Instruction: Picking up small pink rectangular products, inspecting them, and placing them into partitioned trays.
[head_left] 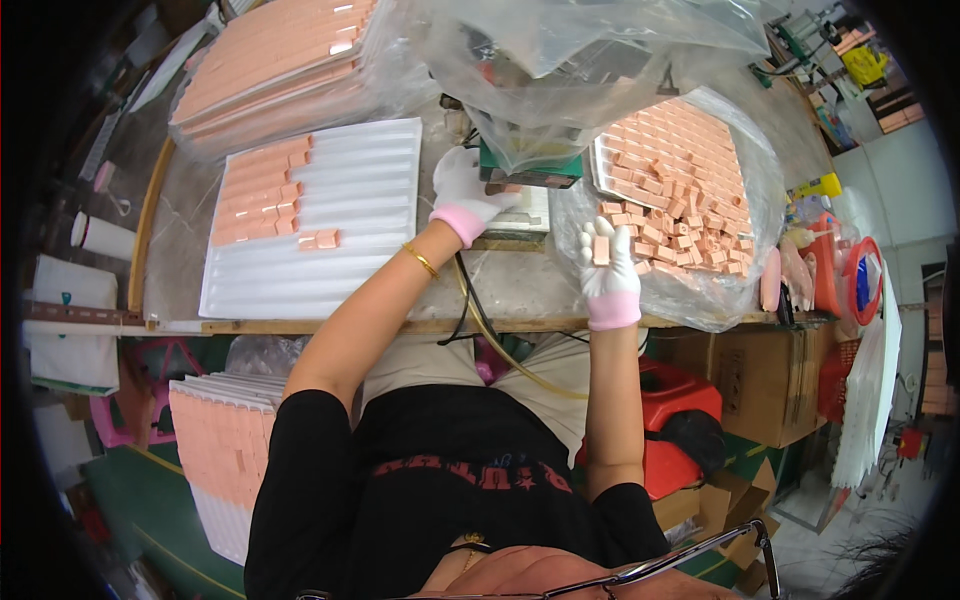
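My left hand (468, 188), in a white glove with a pink cuff, reaches under the green machine (530, 165). A small peach-coloured block shows at its fingertips, partly hidden by the machine and plastic sheet. My right hand (611, 265), gloved the same way, is palm up with its fingers curled around one peach-coloured block (601, 251). Just beyond it lies a loose heap of such blocks (685, 235), on clear plastic (740, 295). To the left, a white ridged tray (370, 220) holds rows of blocks along its left part.
Stacked full trays (280, 60) wrapped in plastic stand at the far left. Clear plastic sheeting (600, 60) hangs over the machine. A red basket (862, 275) sits at the right edge. Below the table are a red stool (675, 400), a carton (770, 385) and more trays (215, 440).
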